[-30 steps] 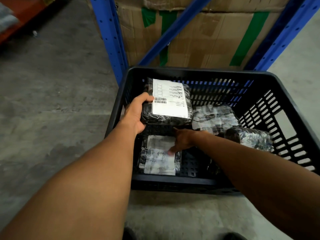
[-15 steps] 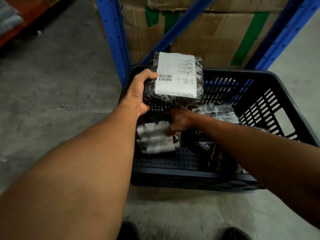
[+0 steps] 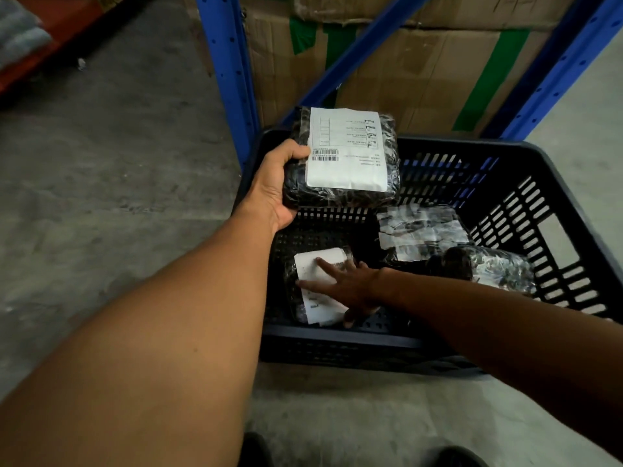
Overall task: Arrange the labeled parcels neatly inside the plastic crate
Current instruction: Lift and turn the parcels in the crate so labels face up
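Observation:
A dark slotted plastic crate [image 3: 526, 203] stands on the concrete floor. My left hand [image 3: 274, 187] grips a large black-wrapped parcel with a white barcode label [image 3: 347, 153], held above the crate's far left corner. My right hand [image 3: 347, 288] lies flat, fingers spread, on a small labeled parcel [image 3: 313, 284] at the crate's near left. A parcel with a crumpled white label [image 3: 418, 230] lies at the middle right of the crate floor. Beside it a shiny black bundle [image 3: 499, 267] rests against the right wall.
Blue metal rack posts [image 3: 232, 79] rise right behind the crate, with taped cardboard boxes [image 3: 421, 62] stacked between them. Grey concrete floor [image 3: 101, 163] spreads to the left. An orange shelf edge [image 3: 50, 32] shows at the top left. My shoes [image 3: 455, 456] are at the bottom edge.
My left hand has lifted the large labeled parcel from inside the crate to above its far rim. My right hand pressed and shifted the small parcel on the crate floor's near left.

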`<state>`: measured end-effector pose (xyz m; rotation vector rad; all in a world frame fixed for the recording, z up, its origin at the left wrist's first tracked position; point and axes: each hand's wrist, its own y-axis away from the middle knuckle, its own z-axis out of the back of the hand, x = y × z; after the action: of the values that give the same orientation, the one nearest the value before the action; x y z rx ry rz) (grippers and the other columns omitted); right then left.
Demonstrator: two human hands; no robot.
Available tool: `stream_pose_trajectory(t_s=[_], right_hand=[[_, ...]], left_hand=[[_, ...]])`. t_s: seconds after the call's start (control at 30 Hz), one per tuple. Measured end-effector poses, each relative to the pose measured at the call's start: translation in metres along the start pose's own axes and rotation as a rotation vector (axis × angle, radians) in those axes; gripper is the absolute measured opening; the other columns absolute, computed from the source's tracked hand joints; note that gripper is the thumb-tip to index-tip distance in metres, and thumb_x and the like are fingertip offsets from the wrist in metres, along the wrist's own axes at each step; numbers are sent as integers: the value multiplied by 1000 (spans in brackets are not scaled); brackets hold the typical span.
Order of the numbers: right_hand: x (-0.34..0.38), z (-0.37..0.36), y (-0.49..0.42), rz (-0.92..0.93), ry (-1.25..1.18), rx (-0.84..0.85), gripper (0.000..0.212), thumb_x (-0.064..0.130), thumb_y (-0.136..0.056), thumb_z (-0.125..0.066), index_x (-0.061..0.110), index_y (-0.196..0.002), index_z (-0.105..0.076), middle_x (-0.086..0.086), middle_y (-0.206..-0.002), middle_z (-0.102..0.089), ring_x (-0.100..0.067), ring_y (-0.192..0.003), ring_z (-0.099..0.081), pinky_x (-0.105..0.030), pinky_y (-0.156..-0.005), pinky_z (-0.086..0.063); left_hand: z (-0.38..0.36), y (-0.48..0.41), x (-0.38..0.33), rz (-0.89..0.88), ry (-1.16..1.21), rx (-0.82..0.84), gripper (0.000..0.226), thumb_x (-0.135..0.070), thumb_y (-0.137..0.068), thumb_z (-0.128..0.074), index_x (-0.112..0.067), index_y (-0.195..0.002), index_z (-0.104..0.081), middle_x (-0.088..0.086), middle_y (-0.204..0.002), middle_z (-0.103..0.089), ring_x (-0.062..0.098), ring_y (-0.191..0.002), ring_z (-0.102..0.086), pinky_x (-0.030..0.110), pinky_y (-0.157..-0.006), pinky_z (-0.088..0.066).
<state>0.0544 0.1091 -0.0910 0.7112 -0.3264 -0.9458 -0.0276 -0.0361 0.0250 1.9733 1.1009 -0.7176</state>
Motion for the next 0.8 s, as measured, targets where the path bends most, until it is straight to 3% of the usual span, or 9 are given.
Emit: stream_pose_trajectory(t_s=[0.13,0.27,0.37,0.5,0.6,0.67,0.73,0.8], right_hand=[[5,-7,-15,-44,6,29,102,56,-84,-64,62,-140,21,-11,-159,32,-63,-140,-3,-72,-104,-31],[7,1,-31,-131,-34,-63,90,59,-92,-46,38,-152,19,-38,-155,16,-59,-143,-10,-70,-108,-25],[7,12,-36,-144,-55,-92,90,57,-93,-46,29,-155,13,-33,-158,11,-54,-140,-28,-67,-107,-29],[1,13,-32,-120,-45,-46,90,49,-94,-51,32,-155,12,-25,-162,11,-50,-142,-26,-61,-112,-29],[-10,25,-13,-129,-355,-59,83,31,-97,-55,28,-157,2,-14,-165,0,-38,-147,-23,-45,-118,-27],[-22,31,-1,-250,-676,-179,69,14,-96,-54,14,-156,-20,-17,-159,-28,-34,-141,-38,-37,-113,-35],[-39,33,12,-409,-849,-268,49,9,-93,-54,3,-142,-48,-22,-141,-53,-36,-127,-54,-38,-105,-44],[-55,32,23,-464,-1061,-307,35,9,-92,-56,-3,-124,-62,-26,-126,-63,-40,-117,-60,-45,-102,-48]], left_hand=[[5,-1,3,22,5,-4,32,-18,-90,-49,-4,-109,-71,22,-129,-65,37,-112,-61,54,-107,-42],[6,-1,6,40,17,-1,35,-18,-90,-48,-2,-114,-69,24,-132,-62,38,-113,-60,54,-107,-42],[9,-1,5,55,2,0,37,-19,-90,-48,-3,-117,-68,23,-134,-61,38,-113,-59,53,-105,-42],[12,-2,5,61,-27,-15,43,-19,-86,-52,-1,-123,-66,24,-134,-61,41,-119,-57,56,-108,-41],[8,0,4,53,-29,-21,41,-19,-89,-49,-1,-123,-65,23,-133,-62,39,-115,-59,51,-102,-44],[8,2,2,26,-10,-15,39,-19,-91,-47,-1,-120,-66,22,-127,-65,37,-108,-62,47,-98,-48],[5,4,-1,9,-4,-5,37,-18,-92,-45,-2,-117,-67,21,-123,-67,36,-104,-63,44,-95,-50],[1,5,-2,-2,-18,-5,37,-18,-91,-46,-2,-117,-67,20,-122,-68,35,-104,-64,46,-95,-51]])
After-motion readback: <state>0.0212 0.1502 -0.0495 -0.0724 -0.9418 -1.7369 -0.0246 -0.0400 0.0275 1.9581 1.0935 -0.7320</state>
